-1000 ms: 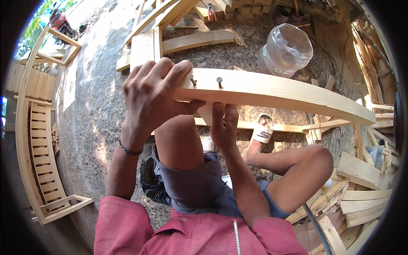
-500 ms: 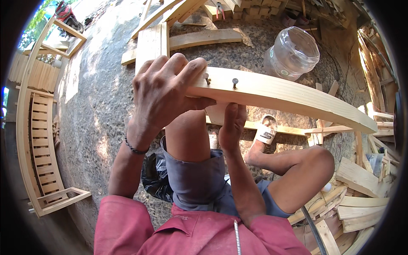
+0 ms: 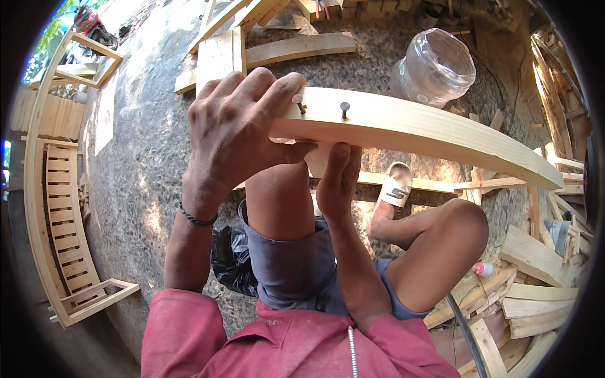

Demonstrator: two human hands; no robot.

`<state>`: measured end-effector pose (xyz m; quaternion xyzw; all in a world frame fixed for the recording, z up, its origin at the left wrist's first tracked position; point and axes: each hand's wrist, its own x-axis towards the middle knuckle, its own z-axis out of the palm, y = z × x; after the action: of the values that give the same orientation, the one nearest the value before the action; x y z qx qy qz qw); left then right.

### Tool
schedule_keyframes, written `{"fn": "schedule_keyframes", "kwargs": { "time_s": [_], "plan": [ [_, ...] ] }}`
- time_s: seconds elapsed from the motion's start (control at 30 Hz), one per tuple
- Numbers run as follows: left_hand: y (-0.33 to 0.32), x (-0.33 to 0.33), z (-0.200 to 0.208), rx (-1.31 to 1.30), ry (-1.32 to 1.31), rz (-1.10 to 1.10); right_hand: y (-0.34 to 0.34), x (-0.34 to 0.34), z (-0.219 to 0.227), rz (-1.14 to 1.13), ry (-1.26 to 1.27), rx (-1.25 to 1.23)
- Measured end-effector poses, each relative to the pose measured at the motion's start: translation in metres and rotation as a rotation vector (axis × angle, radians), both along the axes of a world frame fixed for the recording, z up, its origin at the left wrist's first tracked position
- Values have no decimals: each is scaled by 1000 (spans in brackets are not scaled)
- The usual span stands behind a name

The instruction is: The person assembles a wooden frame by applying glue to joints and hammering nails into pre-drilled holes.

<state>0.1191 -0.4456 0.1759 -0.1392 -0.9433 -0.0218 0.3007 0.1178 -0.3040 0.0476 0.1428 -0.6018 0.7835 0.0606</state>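
A pale wooden plank (image 3: pixel 428 129) runs across in front of me, from the middle to the right. Two nails, one of them this nail (image 3: pixel 345 110), stand partly driven in its upper face near the left end. My left hand (image 3: pixel 236 123) is wrapped over that end, thumb along the near edge. Below the plank, my right hand (image 3: pixel 337 179) is raised with its fingertips hidden behind the edge; it seems to hold another pale wood piece (image 3: pixel 318 165) there, mostly covered. A joined wooden piece (image 3: pixel 220 55) lies beyond my left hand.
At the left stands a slatted wooden frame (image 3: pixel 47 220). A clear plastic container (image 3: pixel 435 69) sits beyond the plank. Offcuts (image 3: pixel 539 258) are heaped at the right. A black plastic bag (image 3: pixel 233 258) lies beside my leg, and a curved board (image 3: pixel 302 49) lies farther off.
The plank and both hands have shifted slightly up and to the left in view, with the grip unchanged. My bent knee has moved a little left, uncovering a small pink-and-white item.
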Motion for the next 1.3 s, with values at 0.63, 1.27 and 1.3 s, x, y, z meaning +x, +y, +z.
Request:
{"fn": "schedule_keyframes", "kwargs": {
  "time_s": [0.63, 1.27, 1.3],
  "plan": [
    [-6, 1, -2, -27, 0, -28, 3, 1, 5, 14, -31, -36],
    [-8, 1, 9, -36, -146, -35, 8, -2, 14, 40, -9, 31],
    [-7, 2, 9, -31, -139, -40, 9, -2, 13, 50, -5, 27]
  ]
}}
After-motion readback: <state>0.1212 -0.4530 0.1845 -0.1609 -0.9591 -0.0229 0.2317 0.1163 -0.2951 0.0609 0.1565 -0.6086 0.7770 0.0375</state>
